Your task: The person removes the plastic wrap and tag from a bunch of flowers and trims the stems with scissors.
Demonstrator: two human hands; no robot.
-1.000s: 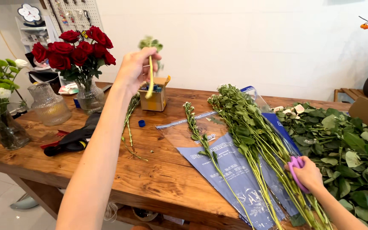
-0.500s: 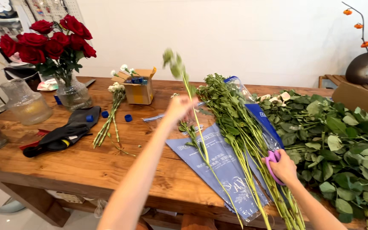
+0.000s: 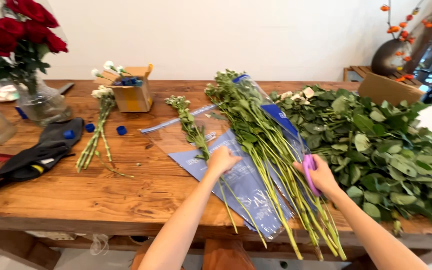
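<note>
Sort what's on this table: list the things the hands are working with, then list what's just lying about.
In use:
left hand on a single stem
right hand holding purple scissors
bunch of stems
blue wrapper

Lying about:
roses in a vase
cardboard box
black gloves
blue caps
leaf pile

Packaging-wise, you've only got a few bits on that table. Biggest one is the flower sleeve (image 3: 248, 182), a clear plastic wrap with blue printed panels and white lettering, lying flat and spread out under the long green stems (image 3: 271, 150), its lower end reaching the front table edge. Your left hand (image 3: 222, 160) rests right on it. Back left there's a small cardboard box (image 3: 133, 95), tan-yellow, flaps open, upright. Far right at the back, a plain brown cardboard box (image 3: 383, 89) sits behind the leaves.
</note>
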